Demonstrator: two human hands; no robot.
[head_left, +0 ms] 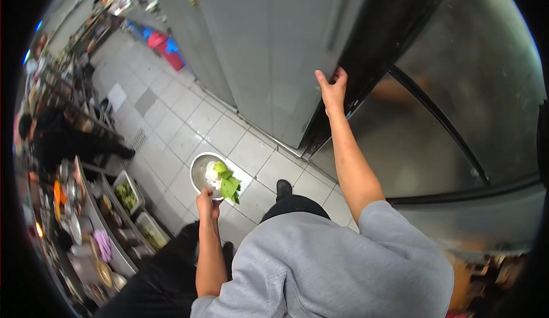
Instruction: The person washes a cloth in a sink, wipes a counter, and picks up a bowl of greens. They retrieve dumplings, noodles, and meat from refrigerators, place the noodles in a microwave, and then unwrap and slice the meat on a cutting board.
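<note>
Refrigerator door (257, 49): large, grey, stood ajar; taken as landmark. Right hand (333, 89): fingers curled over the door's free edge, gripping it, so the step in hand is judged to be the swinging of the door. Steel bowl (209, 172): held below and to the left of the door, over the tiled floor (171, 118), its rim pinched by the left hand (207, 203). Greens (229, 183) and something white are carried in it. The next move is judged to call for a level bowl while the door is worked. Bench (108, 226): far left of the door, its trays blurred; the door's interior is hidden.
</note>
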